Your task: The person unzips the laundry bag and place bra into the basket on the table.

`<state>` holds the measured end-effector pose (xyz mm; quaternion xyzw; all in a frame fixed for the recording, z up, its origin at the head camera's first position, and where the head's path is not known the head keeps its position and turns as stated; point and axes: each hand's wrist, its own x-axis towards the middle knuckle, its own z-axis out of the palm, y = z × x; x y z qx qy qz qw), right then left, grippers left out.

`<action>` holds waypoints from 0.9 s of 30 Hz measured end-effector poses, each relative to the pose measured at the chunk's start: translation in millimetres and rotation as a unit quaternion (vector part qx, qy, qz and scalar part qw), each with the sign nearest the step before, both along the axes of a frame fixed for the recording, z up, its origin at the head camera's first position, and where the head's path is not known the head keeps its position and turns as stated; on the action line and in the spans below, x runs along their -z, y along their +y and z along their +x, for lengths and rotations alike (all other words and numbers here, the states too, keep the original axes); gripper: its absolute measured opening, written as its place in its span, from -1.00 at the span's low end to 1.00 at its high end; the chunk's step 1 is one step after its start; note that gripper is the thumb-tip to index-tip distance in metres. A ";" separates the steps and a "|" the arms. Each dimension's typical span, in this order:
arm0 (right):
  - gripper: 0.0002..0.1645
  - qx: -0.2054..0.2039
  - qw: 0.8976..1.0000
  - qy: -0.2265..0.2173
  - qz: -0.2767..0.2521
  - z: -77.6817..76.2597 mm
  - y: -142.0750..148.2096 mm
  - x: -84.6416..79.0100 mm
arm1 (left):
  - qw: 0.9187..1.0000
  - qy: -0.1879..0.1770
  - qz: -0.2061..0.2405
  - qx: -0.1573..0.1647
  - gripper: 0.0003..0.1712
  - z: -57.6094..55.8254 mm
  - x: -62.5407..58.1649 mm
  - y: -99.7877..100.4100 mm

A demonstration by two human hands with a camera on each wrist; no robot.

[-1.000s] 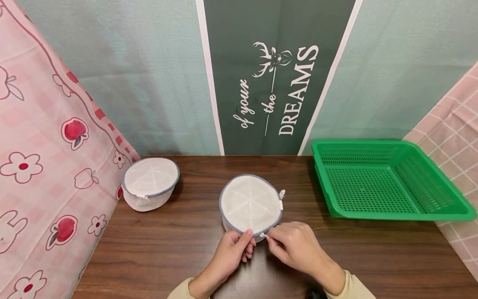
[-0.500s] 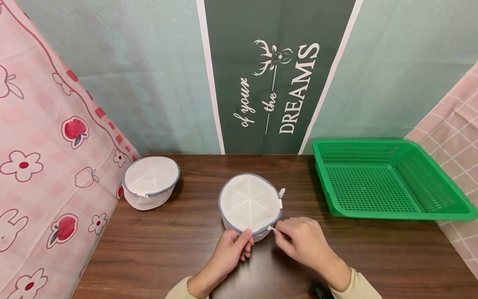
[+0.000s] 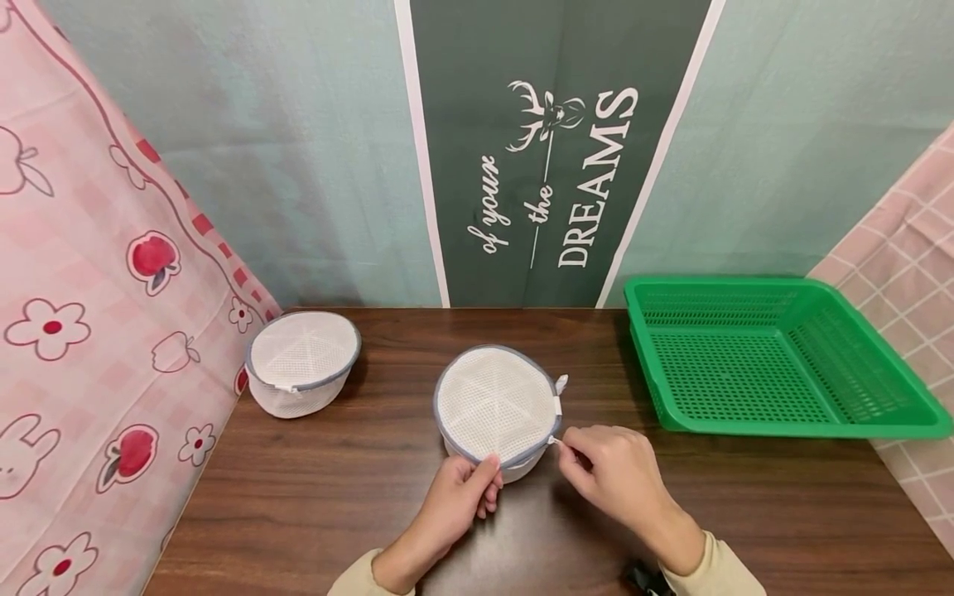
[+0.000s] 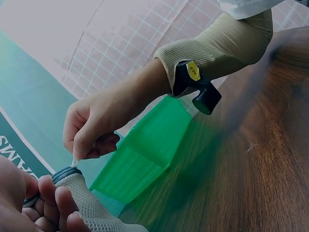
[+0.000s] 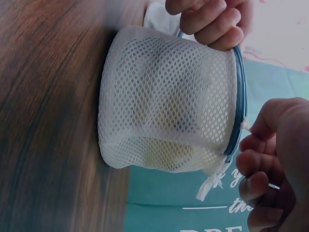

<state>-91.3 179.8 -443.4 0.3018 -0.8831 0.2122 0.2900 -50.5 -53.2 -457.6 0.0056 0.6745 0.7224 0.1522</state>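
Both forearms, in pale sleeves (image 3: 719,567), reach forward from the near edge and converge, with the black mount (image 4: 183,79) at the right wrist bearing a yellow label (image 4: 193,70) whose small characters are hard to read. The left hand (image 3: 460,494) has its thumb on top of the rim and its fingers curled beneath, gripping the near edge of a white mesh bag (image 3: 495,406). Just to its right, the right hand (image 3: 617,473) is turned knuckles up, thumb and forefinger pinching the white zipper pull (image 3: 553,441), the other fingers curled in toward the palm. The bag sits directly beyond the left fingertips, drum-shaped and upright, its round lid facing up and its axis rising from the wooden table (image 3: 335,505). A blue-grey zipper edge rings the lid; beyond the right fingertips, a white tag (image 3: 559,406) and a small loop (image 3: 562,383) jut rightward from it, and no lettering can be made out on either. Well to the left of the left fingers and farther off stands a second mesh bag (image 3: 301,352), also lid up. To the right of the right fingers and beyond lies a green basket (image 3: 801,429). Farthest, a dark green panel (image 3: 522,41) carries a stag's head and the sideways words "of your", "the" and "DREAMS".
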 end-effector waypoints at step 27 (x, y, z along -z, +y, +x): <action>-0.60 0.068 0.998 0.007 -0.006 -7.5 6.8 6.6 | 1.000 -0.014 -0.004 0.016 -0.46 -2.1 -3.9 -1.6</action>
